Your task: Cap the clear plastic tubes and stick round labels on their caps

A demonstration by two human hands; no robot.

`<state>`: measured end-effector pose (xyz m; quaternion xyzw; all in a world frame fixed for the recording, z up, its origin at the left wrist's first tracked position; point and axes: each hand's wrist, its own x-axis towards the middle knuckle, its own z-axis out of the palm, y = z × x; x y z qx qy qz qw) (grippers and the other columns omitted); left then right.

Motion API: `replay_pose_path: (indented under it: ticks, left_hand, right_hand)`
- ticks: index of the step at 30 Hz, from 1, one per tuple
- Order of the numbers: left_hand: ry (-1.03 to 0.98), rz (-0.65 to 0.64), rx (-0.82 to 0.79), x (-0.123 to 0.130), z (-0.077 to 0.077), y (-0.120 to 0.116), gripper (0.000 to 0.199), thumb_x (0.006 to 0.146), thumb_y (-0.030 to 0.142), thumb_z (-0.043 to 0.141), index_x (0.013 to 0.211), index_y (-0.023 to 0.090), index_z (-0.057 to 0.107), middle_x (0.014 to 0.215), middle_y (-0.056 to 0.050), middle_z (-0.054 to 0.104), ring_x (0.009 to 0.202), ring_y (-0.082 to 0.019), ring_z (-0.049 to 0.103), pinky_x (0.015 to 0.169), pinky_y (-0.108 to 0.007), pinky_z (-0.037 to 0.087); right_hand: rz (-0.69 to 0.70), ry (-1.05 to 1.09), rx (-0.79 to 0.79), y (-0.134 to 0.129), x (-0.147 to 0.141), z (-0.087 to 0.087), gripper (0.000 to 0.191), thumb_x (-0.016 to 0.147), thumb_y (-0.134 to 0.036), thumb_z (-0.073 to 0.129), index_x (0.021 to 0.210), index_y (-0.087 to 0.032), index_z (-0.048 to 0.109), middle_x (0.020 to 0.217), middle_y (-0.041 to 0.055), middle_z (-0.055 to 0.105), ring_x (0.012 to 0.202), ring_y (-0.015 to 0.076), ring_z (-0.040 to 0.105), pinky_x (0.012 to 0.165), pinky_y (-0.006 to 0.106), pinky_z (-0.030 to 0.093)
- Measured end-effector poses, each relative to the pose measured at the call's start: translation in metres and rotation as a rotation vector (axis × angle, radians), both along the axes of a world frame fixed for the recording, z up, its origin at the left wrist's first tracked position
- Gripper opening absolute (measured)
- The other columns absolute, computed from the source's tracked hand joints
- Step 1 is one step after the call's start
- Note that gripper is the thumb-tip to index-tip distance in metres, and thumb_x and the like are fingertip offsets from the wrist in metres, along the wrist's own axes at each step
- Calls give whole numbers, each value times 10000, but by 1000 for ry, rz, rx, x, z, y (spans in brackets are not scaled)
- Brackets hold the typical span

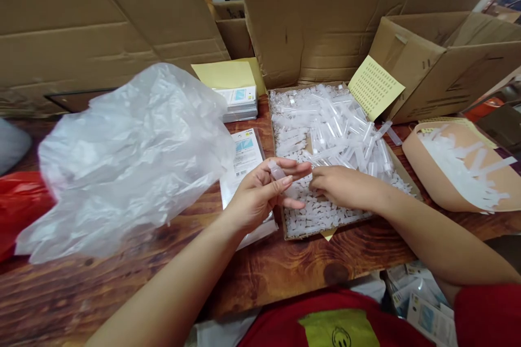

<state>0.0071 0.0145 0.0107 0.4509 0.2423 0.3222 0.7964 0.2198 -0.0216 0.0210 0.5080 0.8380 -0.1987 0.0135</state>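
Note:
My left hand holds a small translucent plastic tube between thumb and fingers, over the left edge of a shallow cardboard tray. Clear tubes lie heaped in the tray's upper part, and many small white plastic pieces fill its front. Close to the left fingertips, my right hand reaches down over the tray with its fingers curled together. Whatever its fingertips hold, if anything, is hidden.
A crumpled plastic bag covers the table's left side. Printed packages are stacked behind the hands. A beige bin of white strips stands right, before an open cardboard box. A yellow sticker sheet leans near the tray.

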Motion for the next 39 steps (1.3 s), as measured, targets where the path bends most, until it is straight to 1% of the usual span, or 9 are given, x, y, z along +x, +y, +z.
replay_pose_path:
  ticks: [4, 8, 11, 14, 19, 27, 32, 36, 39]
  left_hand:
    - [24, 10, 65, 2, 0, -1, 392, 808, 299, 847, 1034, 196, 544, 1219, -113, 772, 950, -255, 791, 417, -172, 533]
    - [16, -15, 111, 4, 0, -3, 473, 770, 338, 890, 889, 198, 455, 990, -68, 823, 646, -144, 756, 561, -210, 568]
    - [37, -8, 162, 7, -2, -5, 433, 746, 364, 903, 876, 177, 535, 967, -84, 822, 682, -140, 746, 614, -229, 562]
    - [103, 76, 231, 9, -2, -8, 378, 746, 404, 893, 926, 162, 665, 993, -85, 811, 872, -182, 763, 667, -232, 546]
    - [155, 158, 307, 9, -2, -10, 398, 724, 457, 895, 928, 166, 718, 962, -54, 785, 868, -171, 730, 835, -303, 554]
    - [50, 77, 252, 8, -3, -14, 463, 778, 466, 866, 854, 200, 495, 735, 19, 722, 656, -97, 652, 677, -235, 509]
    - [116, 151, 275, 11, -4, -14, 507, 764, 511, 860, 821, 206, 459, 704, 32, 678, 666, -109, 644, 660, -241, 492]
    - [205, 220, 386, 12, -5, -15, 438, 812, 470, 814, 844, 207, 465, 751, 26, 656, 702, -120, 630, 678, -253, 475]
    - [344, 309, 528, 15, -8, -17, 322, 851, 377, 762, 855, 206, 489, 782, 24, 620, 736, -125, 595, 709, -267, 451]
  right_hand:
    - [-21, 112, -37, 6, 9, -3, 165, 871, -30, 657, 900, -154, 763, 995, 87, 745, 918, 205, 685, 805, 310, 484]
    - [-38, 329, 186, 9, 22, 2, 133, 878, -56, 676, 854, -162, 751, 875, 60, 737, 836, 186, 682, 763, 313, 512]
    - [-107, 700, 452, 4, 27, 12, 73, 906, -154, 710, 867, -201, 750, 894, 43, 750, 860, 180, 704, 803, 332, 546]
    - [-186, 1015, 516, -4, 20, 19, 84, 870, -157, 771, 866, -240, 758, 938, 19, 773, 912, 167, 730, 848, 321, 575]
    - [-154, 1155, 418, -14, 0, 16, 126, 842, -118, 790, 864, -242, 781, 910, 14, 792, 865, 154, 744, 796, 294, 603]
    - [-292, 1226, 276, -10, -2, 10, 133, 795, -356, 867, 769, -248, 794, 821, 27, 781, 787, 170, 732, 739, 318, 618]
    - [-399, 1183, 205, -10, -10, 6, 218, 786, -431, 862, 769, -227, 788, 771, 28, 760, 709, 159, 715, 678, 307, 615]
    - [-513, 1217, 26, -9, -13, 1, 379, 726, -542, 876, 804, -186, 767, 633, 14, 718, 578, 155, 700, 542, 275, 566]
    - [-489, 1155, -104, -2, -2, 7, 440, 685, -571, 889, 799, -170, 745, 635, 19, 724, 585, 164, 708, 564, 284, 568]
